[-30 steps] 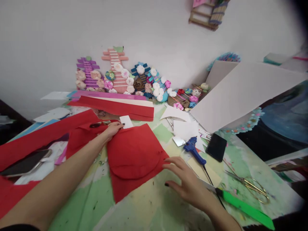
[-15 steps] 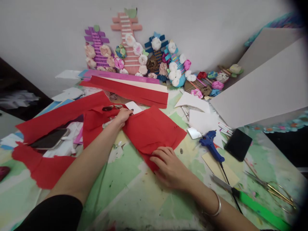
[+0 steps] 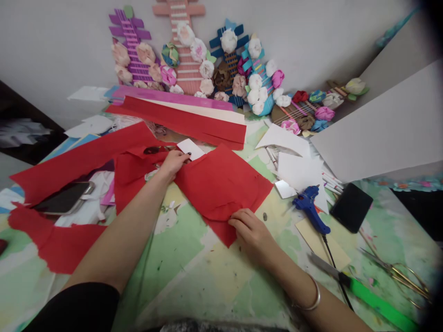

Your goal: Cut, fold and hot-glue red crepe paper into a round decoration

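A piece of red crepe paper [image 3: 221, 182] lies in front of me, with a curved-edged layer over a pointed corner. At its upper left edge my left hand [image 3: 174, 164] is closed on the paper, beside a small white card [image 3: 191, 149]. My right hand [image 3: 252, 234] has its bent fingers at the curved lower edge, pinching it; the thumb is mostly hidden. More crumpled red paper [image 3: 129, 177] sits left of my left hand, with scissor handles [image 3: 152, 150] partly covered by it.
On the right are a blue glue gun [image 3: 309, 207], a green-handled knife [image 3: 377, 299], gold scissors [image 3: 398, 274] and a black box-like object [image 3: 352, 207]. A phone [image 3: 64, 198] lies left among paper scraps. Paper-flowered guitar shapes [image 3: 187, 60] lean on the wall.
My right hand has moved slightly up and right along the paper's curved edge, uncovering the pointed lower corner. My left hand stays at the upper edge. The view has shifted a little.
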`<state>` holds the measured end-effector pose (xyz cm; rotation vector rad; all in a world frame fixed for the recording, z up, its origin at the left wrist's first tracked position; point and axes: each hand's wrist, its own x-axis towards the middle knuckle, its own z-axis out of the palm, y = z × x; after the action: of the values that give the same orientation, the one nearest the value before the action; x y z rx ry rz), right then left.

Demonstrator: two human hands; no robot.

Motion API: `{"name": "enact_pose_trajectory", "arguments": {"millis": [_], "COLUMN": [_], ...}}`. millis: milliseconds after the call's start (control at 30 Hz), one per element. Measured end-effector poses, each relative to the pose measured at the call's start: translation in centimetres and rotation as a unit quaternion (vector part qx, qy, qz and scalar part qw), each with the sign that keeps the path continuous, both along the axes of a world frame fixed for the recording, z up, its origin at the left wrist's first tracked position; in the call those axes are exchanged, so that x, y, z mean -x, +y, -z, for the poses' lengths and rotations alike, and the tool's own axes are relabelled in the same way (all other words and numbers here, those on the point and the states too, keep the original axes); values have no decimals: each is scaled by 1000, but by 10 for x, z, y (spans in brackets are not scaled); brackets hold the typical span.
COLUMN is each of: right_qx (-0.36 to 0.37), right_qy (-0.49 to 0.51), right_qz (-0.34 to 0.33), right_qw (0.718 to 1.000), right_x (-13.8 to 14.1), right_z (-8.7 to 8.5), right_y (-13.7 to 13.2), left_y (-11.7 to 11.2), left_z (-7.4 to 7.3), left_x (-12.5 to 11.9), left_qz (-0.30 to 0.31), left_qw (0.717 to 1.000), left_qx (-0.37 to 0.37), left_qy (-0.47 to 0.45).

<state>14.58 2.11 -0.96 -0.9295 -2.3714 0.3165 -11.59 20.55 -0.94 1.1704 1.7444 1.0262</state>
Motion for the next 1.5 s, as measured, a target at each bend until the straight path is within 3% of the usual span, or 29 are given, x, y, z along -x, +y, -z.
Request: {"name": "enact_pose_trajectory", "arguments": {"millis": [133, 233, 333, 467, 600, 700, 867, 1100, 1367, 1500], "right_qx": [70, 82, 39, 16, 87, 126, 138, 129, 119, 124], "right_qy": [-23, -59, -62, -39, 40, 81, 104, 82, 70, 74], "right_qz": [-78, -91, -71, -56, -25, 5, 40, 79, 86, 92], "right_qw": [994, 991, 995, 998, 995, 989, 984, 985, 987, 985], "right_x": [-9, -13, -11, -7, -7, -8, -6, -6, -6, -7], "right_z": [-20, -25, -17, -5, -4, -6, -5, -4, -2, -2], "right_y": [2, 2, 3, 4, 7, 8, 9, 10, 8, 8], "left_y": [-1, -10, -32, -80, -122, -140, -148, -146, -143, -143], "left_z": [-7, -25, -51, -71, -57, -38, -19, -8, -16, -16], "left_x": [6, 7, -3, -28, -35, -29, -27, -32, -24, -20], "left_qz": [-39, -49, 8, 168, 354, 467, 461, 453, 492, 492], "left_qw": [997, 983, 954, 912, 844, 792, 767, 768, 766, 763], "left_qx": [-26, -101, -205, -271, -327, -311, -309, -328, -278, -292], "left_qy": [54, 147, 217, 257, 235, 240, 323, 312, 308, 301]}}
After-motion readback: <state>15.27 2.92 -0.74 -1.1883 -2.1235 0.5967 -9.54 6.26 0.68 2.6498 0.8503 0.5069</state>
